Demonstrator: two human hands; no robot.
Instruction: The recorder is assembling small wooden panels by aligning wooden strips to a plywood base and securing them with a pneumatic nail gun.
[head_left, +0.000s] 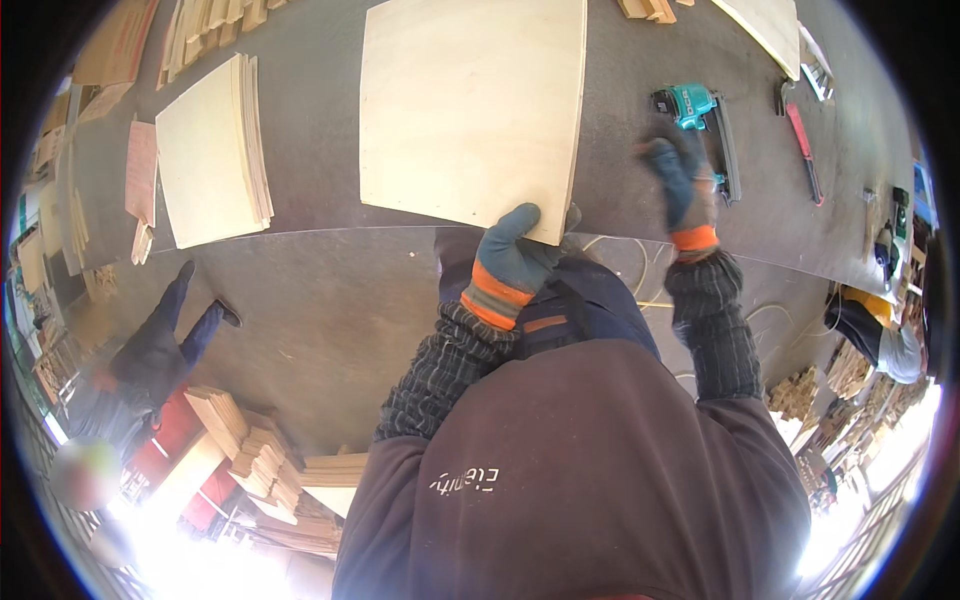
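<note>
A pale square plywood board (pixel 470 105) lies on the dark worktable and juts slightly over its near edge. My left hand (pixel 518 255), in a blue-grey glove with an orange cuff, grips the board's near right corner, thumb on top and the other fingers mostly hidden below. To the right, my right hand (pixel 685 190) in a matching glove is smeared by motion. It is beside a teal and black nail gun (pixel 692 103), overlapping part of its body; whether it touches the tool cannot be made out.
A stack of thin plywood panels (pixel 205 150) stands left on the worktable (pixel 310 120), with wooden strips (pixel 215 22) behind. A red-handled hammer (pixel 802 145) lies at the right. Another person (pixel 150 350) is at the far left, near stacked wood (pixel 250 440). A pale hose (pixel 640 262) runs below the table edge.
</note>
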